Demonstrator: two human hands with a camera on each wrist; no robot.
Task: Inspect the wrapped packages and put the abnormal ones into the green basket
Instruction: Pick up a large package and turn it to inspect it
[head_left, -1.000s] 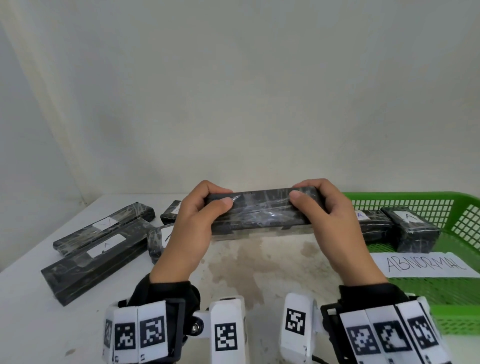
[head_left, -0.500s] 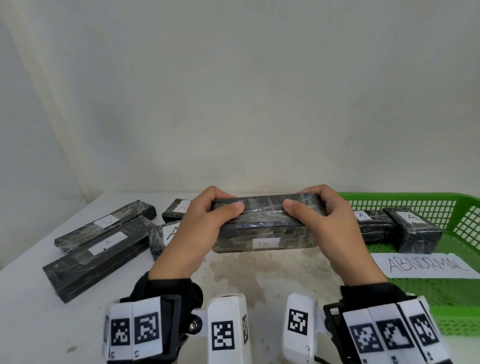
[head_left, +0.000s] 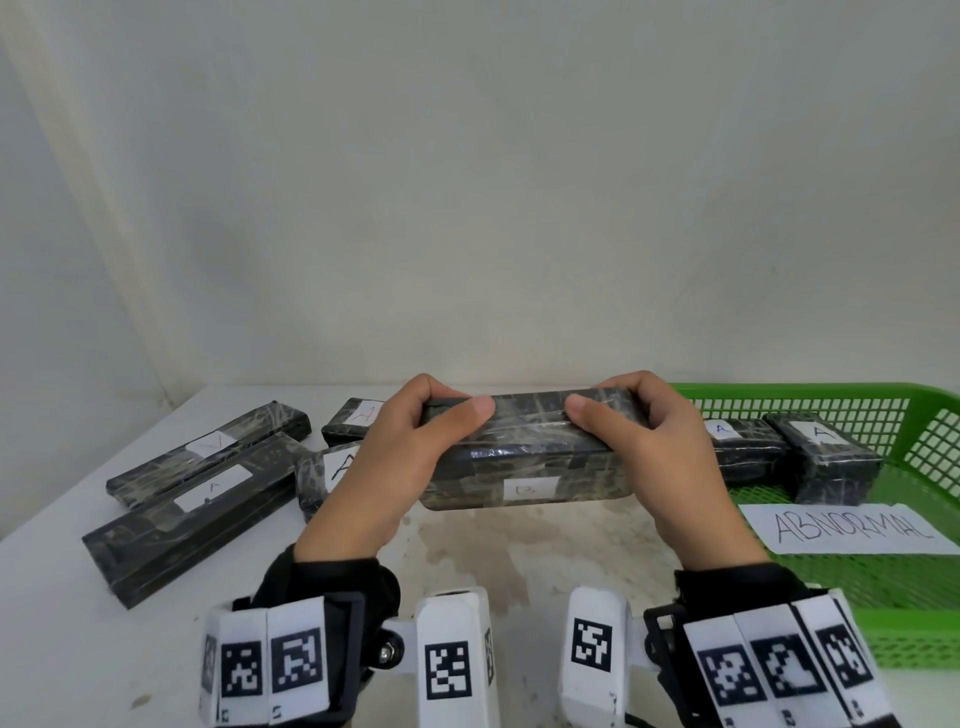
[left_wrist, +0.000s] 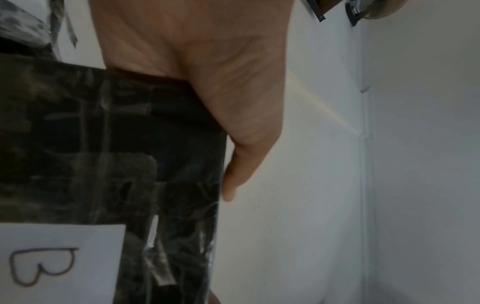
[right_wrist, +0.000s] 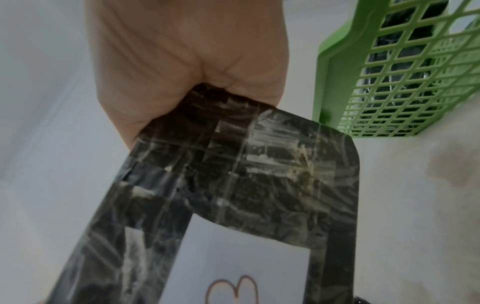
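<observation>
A black wrapped package (head_left: 527, 457) with a white label marked B (head_left: 530, 488) is held above the table between both hands. My left hand (head_left: 410, 441) grips its left end and my right hand (head_left: 644, 441) grips its right end, thumbs on the top face. The left wrist view shows the package (left_wrist: 103, 154) and its B label (left_wrist: 52, 265) against my palm. In the right wrist view the package (right_wrist: 233, 185) runs out of my curled hand (right_wrist: 194, 61). The green basket (head_left: 914, 613) stands to the right, also seen as the basket (right_wrist: 405, 82).
Two wrapped packages marked A (head_left: 743, 447) (head_left: 826, 457) lie in the basket with a paper sign reading ABNORMAL (head_left: 852, 527). On the white table (head_left: 52, 623) at left lie two long packages (head_left: 192, 514) (head_left: 208, 452) and two shorter ones (head_left: 327, 473) (head_left: 353, 418). A wall stands behind.
Both hands have rolled the package toward me, so its label side marked B now faces the head camera. It stays at about the same height.
</observation>
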